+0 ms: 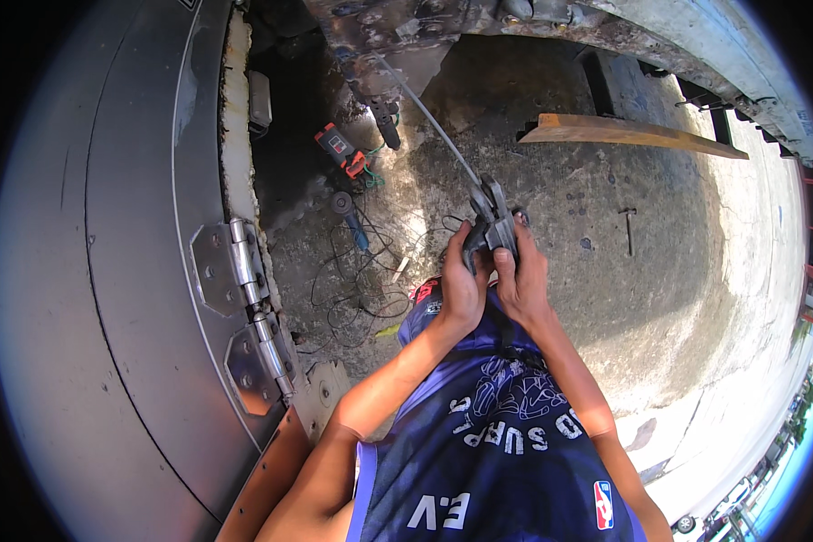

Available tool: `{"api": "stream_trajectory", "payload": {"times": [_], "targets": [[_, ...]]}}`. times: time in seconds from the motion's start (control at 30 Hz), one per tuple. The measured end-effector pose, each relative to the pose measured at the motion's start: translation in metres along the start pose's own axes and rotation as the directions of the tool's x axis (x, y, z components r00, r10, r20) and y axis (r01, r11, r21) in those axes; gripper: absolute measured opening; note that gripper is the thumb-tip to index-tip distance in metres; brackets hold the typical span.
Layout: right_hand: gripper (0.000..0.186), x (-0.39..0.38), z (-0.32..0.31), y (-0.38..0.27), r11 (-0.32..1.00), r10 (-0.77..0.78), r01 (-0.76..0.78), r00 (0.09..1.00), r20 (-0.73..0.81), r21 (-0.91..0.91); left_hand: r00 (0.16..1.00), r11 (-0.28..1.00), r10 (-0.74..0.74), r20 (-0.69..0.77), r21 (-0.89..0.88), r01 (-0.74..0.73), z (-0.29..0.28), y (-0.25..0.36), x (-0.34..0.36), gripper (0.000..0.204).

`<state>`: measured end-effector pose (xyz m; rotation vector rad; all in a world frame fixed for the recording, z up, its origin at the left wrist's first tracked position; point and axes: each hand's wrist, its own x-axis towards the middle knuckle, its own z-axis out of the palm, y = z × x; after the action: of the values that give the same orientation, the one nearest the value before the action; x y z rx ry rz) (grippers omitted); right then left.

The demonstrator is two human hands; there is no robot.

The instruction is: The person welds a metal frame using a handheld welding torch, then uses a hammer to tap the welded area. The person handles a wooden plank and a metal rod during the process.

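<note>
My left hand [462, 285] and my right hand [522, 280] are closed around a grey and black clamp-like holder [491, 217]. Its jaws grip a long thin metal rod [429, 113], which runs up and left toward a rusty, scorched metal plate [352, 45] overhead; whether the rod touches it I cannot tell. A dark tool or fitting [381, 117] hangs below that plate. My fingers are partly hidden behind the holder.
At left stands a metal door with hinges [248, 262]. An orange-grey machine [339, 147], an angle grinder [348, 217], tangled cables [357, 303] and a hammer [630, 230] lie on the concrete floor [641, 316]. An orange beam [632, 131] and weathered frame [732, 63] are at upper right.
</note>
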<state>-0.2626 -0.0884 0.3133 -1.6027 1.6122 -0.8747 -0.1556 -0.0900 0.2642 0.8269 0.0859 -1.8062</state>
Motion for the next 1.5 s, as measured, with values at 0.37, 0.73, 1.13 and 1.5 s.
{"api": "stream_trajectory", "payload": {"times": [0.37,0.73,1.13,1.5], "targets": [[0.057,0.007,0.000,0.003,0.884,-0.325,0.306,0.946,0.006,-0.354,0.971,0.978,-0.125,0.202,-0.139,0.155,-0.030,-0.003,0.020,0.053],[0.051,-0.007,-0.027,0.010,0.952,-0.246,0.278,0.945,0.217,-0.132,0.995,0.980,-0.095,0.015,-0.175,0.096,-0.025,-0.027,-0.001,0.047],[0.061,0.021,-0.044,0.058,0.847,-0.379,0.481,0.845,0.378,-0.226,0.988,0.966,-0.088,0.125,0.252,0.054,-0.015,-0.006,0.025,0.080],[0.064,0.036,-0.009,0.065,0.669,-0.656,0.654,0.743,0.131,-0.353,0.869,0.891,0.289,0.401,0.221,-0.398,-0.028,-0.032,0.010,0.079]]}}
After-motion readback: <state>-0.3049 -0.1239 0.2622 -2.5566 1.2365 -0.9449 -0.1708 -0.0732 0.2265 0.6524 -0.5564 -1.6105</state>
